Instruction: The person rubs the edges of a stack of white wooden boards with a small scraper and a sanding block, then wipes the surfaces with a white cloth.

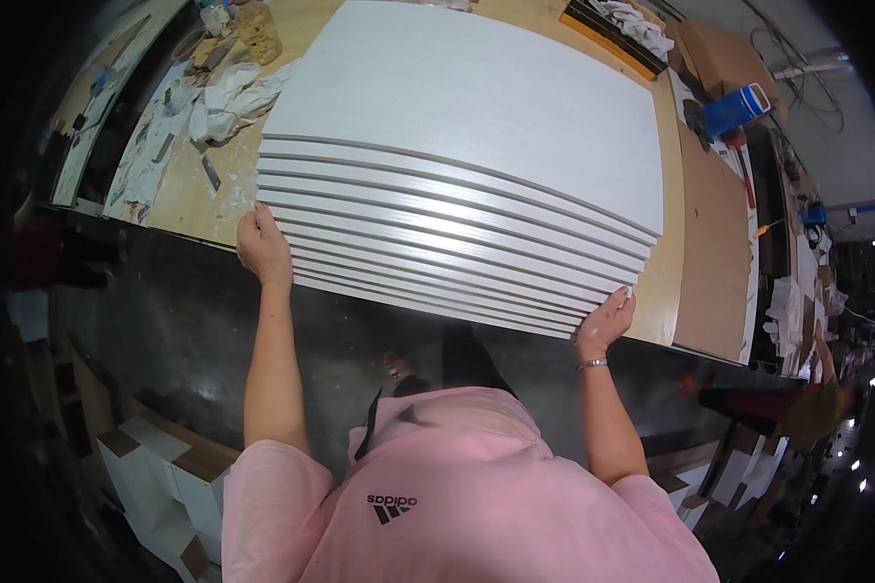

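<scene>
White panels (457, 117) block middle of desk (190, 209) through front edge. Crumpled sheet (231, 105) obstructs left side, blue jug (734, 111) right edge. Passable: bare strip (663, 301) right of panels.

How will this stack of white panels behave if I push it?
The stack of white panels is probably heavy, being broad and many layers deep. The panels look fairly stiff, their edges showing no kinks. Their smooth, shiny faces suggest they may slide over one another.

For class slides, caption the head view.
Left fingers and right fingers hold stepped, flat white panels on a tan wooden table.
</scene>
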A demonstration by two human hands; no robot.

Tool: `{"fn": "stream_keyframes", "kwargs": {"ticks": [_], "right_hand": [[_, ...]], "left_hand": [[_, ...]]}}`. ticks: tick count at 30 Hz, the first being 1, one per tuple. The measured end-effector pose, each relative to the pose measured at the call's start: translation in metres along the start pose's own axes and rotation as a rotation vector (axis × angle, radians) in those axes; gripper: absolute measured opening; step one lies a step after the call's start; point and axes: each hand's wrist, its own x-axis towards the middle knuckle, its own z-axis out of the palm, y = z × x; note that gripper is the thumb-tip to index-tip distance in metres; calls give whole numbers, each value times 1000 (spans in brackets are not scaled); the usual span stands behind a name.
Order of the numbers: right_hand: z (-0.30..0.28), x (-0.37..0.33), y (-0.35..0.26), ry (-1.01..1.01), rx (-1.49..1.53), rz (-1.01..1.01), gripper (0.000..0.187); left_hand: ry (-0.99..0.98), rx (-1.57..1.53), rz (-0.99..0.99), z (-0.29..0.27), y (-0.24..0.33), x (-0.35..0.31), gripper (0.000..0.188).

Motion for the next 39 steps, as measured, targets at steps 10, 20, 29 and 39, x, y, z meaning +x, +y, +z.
{"fn": "stream_keyframes", "kwargs": {"ticks": [10,20,29,39], "right_hand": [[2,6,-7,-5,-140,6,41],[-2,-3,-13,23,-302,83,53],[-2,-1,-14,-18,-288,91,56],[-12,17,32,-151,184,73,42]], "left_hand": [[-169,87,-112,-5,17,12,51],[-211,53,61,-12,-17,-2,50],[-240,127,7,-8,-16,2,49],[-183,-18,-21,-1,-11,-1,42]]}}
